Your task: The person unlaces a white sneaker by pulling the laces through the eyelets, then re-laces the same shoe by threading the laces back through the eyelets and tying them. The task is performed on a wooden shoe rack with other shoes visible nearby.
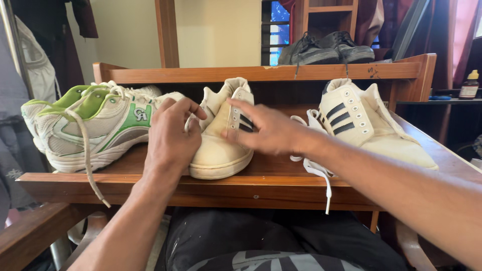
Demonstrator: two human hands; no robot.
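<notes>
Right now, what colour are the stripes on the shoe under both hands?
Black stripes on the cream shoe, seen in the head view.

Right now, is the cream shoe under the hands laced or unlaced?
Unlaced: the cream shoe shows empty eyelets, while both hands, left and right, touch it.

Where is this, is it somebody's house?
Probably a room in a home. Shoes sit on a wooden rack: a cream sneaker under both hands, green-trimmed sports shoes beside it, dark shoes above. Clothes hang at the left.
</notes>
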